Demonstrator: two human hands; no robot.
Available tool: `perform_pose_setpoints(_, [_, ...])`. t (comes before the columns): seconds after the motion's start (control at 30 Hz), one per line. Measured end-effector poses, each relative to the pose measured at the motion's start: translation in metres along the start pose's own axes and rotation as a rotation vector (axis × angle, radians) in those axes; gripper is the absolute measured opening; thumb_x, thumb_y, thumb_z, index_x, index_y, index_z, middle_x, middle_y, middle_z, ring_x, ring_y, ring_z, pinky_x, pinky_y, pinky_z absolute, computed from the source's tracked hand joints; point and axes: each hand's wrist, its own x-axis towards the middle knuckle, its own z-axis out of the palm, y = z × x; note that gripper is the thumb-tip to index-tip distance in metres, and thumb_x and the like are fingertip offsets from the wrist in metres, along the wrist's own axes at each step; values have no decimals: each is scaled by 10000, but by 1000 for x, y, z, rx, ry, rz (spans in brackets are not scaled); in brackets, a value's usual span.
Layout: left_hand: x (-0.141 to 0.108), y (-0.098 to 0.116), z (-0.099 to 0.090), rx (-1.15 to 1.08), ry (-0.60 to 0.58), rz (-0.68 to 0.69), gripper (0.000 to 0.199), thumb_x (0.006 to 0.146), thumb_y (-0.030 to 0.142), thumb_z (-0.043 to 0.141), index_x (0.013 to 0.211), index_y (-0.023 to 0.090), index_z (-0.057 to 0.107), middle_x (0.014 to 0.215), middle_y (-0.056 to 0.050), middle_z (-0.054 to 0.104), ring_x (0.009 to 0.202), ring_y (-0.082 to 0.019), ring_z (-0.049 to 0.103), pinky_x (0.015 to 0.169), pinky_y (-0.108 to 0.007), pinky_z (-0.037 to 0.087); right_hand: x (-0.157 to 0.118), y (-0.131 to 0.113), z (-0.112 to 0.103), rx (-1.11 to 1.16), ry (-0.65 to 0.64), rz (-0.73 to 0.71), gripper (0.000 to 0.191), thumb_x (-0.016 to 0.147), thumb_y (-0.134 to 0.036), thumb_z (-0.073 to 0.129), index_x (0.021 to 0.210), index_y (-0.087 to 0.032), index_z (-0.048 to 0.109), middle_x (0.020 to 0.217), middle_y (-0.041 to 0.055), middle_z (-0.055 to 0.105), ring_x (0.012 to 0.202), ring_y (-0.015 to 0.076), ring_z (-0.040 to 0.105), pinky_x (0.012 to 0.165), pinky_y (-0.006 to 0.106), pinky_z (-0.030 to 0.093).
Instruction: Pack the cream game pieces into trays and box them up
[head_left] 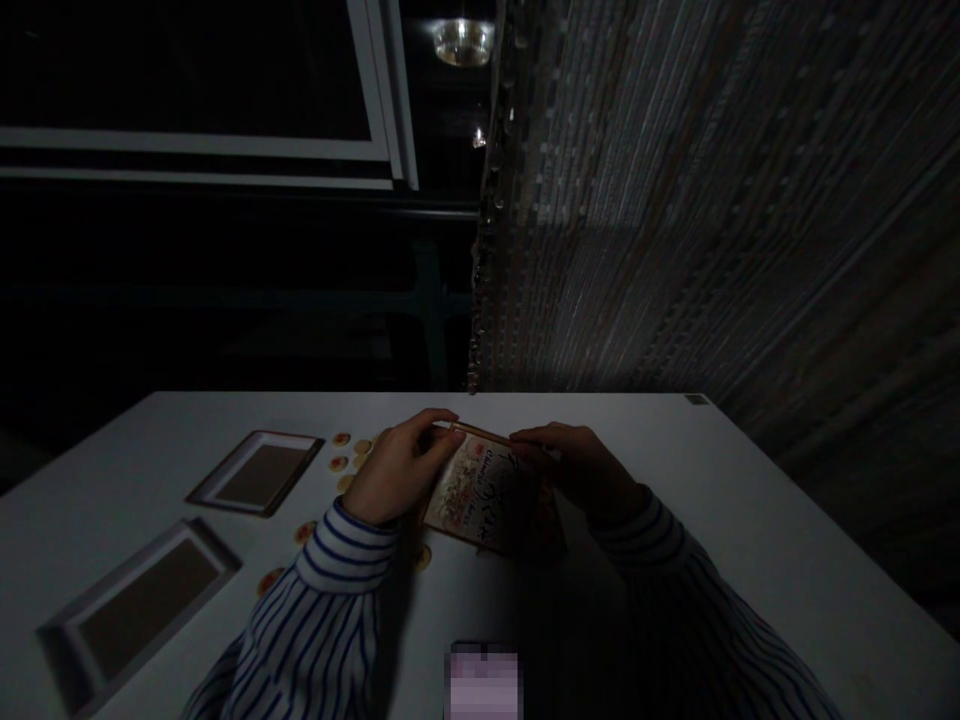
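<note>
I'm seeing a beaded string curtain point(637, 200) hanging right of a dark, white-framed window point(187, 75), beyond the dim white surface point(720, 500).

Hand passage is available along the right edge of the counter point(757, 540). Obstructions: brown-rimmed tray point(259, 475), grey-rimmed tray point(146, 605) and Chinese chess pieces point(305, 532) toward the left edge; string curtain point(637, 200) beyond the far edge's right half.

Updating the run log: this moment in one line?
left hand: holding Chinese chess pack; right hand: touching same pack; chess pieces: on table
</note>
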Motion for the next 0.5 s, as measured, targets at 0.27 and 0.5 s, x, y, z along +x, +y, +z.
perform_pose_setpoints(0.27, [0, -3, 1, 139, -31, 35, 376, 712, 461, 495, 982, 215, 585, 884, -27, 649, 756, -161, 590, 677, -265, 459, 0, -3, -1, -10, -57, -33, 234, 810, -295, 460, 967, -211, 612, 830, 25, 659, 741, 138, 576, 663, 258, 438])
perform_pose_setpoints(0.5, [-1, -2, 1, 122, -118, 40, 400, 675, 457, 542, 989, 218, 604, 956, -33, 647, 875, -188, 582, 772, -289, 448, -1, 0, 1, 48, -56, -94, 219, 796, -271, 487, 974, -211, 601, 884, 21, 656, 785, 132, 576, 708, 269, 429])
